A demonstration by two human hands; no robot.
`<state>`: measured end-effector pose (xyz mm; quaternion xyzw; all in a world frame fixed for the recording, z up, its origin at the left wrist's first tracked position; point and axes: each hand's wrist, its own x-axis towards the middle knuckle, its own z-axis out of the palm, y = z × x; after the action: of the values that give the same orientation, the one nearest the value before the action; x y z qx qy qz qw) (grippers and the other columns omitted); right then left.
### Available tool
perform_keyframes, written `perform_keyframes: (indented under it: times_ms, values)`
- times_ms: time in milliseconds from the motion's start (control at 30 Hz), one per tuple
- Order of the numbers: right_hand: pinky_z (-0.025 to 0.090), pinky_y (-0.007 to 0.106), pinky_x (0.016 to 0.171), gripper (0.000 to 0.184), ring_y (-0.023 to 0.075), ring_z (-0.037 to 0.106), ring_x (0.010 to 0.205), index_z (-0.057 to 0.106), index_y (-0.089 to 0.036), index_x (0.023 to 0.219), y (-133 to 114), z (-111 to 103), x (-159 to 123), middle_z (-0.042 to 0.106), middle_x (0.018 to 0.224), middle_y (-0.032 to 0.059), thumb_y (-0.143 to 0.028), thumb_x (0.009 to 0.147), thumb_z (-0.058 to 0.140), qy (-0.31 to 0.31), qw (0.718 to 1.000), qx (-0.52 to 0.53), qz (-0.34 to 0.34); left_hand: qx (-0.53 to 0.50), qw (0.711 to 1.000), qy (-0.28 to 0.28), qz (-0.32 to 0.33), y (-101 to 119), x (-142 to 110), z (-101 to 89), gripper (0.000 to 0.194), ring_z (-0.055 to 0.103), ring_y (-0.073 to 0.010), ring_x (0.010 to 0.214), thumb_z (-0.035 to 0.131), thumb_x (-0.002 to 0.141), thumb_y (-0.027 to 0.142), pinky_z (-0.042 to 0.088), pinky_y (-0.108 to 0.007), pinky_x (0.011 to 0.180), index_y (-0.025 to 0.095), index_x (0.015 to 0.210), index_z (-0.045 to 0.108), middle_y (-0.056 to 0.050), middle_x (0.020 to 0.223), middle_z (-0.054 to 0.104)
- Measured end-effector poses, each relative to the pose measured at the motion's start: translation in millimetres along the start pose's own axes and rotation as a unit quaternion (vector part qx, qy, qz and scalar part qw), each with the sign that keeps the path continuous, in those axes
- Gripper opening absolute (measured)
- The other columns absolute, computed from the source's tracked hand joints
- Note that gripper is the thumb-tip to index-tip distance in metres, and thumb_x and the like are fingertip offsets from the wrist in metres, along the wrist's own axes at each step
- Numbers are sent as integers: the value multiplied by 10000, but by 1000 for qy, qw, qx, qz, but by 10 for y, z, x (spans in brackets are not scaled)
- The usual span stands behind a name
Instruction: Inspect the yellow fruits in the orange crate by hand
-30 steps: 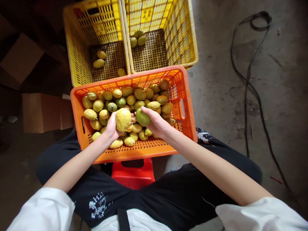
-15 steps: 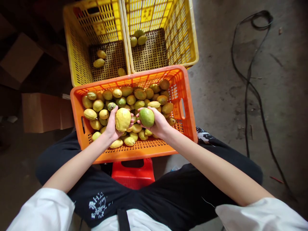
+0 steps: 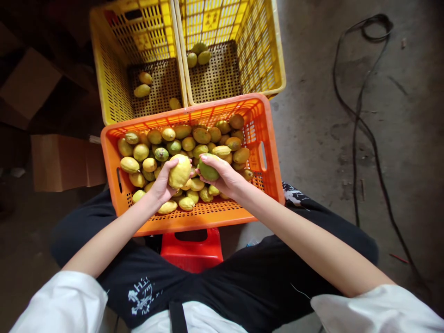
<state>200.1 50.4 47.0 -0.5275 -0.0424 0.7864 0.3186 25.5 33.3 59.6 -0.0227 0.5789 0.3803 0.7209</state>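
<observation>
Over the orange crate (image 3: 194, 224), both hands are full: left hand (image 3: 163, 179) wraps a big yellow fruit (image 3: 180, 172), thumb across its top, and right hand (image 3: 225, 175) grips a green fruit (image 3: 208, 169), back of the hand and thumb covering part of it. Fingertips nearly meet between the two; contact can't be told. Main risk, as judged: a drop. The yellow one looks wide for the palm, so a loose thumb could let it roll off onto the pile (image 3: 201, 135) and bruise itself or whatever it hits. Two fruits this close could also knock if either wrist turns. Green one's underside is hidden, so a flaw there could be missed. Crate seems to sit over a red stool (image 3: 192, 259); support is mostly out of sight, but a knee bump might tip it. Containers: orange crate carries many fruits, mostly yellow, a few greenish, one blotched dark, spread nearly wall to wall. Behind it, side by side, left yellow crate (image 3: 113, 76) shows three yellowish fruits, one partly cut off by the rim; right yellow crate (image 3: 279, 51) shows three greener ones bunched at its left side.
</observation>
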Motion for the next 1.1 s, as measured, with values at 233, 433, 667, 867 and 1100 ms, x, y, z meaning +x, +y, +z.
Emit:
perform_keyframes:
  times_ms: [233,433,667,867,1100]
  values:
    - [648,307,734,239,221,766,877,668,-274,873,73,-62,120,764,828,-14,-382,820,875,33,999,11,-36,-14,999,-29,-2,-16,32,-25,406,837,-290,1051,667,1007,336,688,-381,931,193,1383,713,-93,1113,857]
    - [537,286,533,336,277,790,812,673,-257,900,42,-55,135,764,720,56,-589,942,700,7,1000,11,14,-37,999,-14,-30,-80,96,-37,457,848,-308,1093,553,1091,386,703,-414,940,153,1462,685,-187,1276,838]
    - [617,332,594,231,257,733,763,629,-270,921,59,-98,232,746,755,29,-482,1014,637,53,997,48,19,-60,997,-7,-43,-64,120,-86,511,865,-289,932,468,1106,340,722,-442,888,126,1539,633,-153,1122,870]
    - [673,373,692,126,252,734,791,658,-255,942,57,-78,240,748,801,29,-369,993,648,55,995,86,17,-58,998,-1,-29,-69,144,-112,490,861,-271,908,444,1136,366,712,-382,842,127,1487,689,-155,1099,874]
    - [689,419,711,222,278,743,799,700,-228,926,-8,14,146,738,718,65,-353,1005,534,55,996,53,39,-49,998,1,-42,-56,203,-159,585,854,-283,916,434,1161,542,704,-373,798,117,1421,741,-183,1130,866]
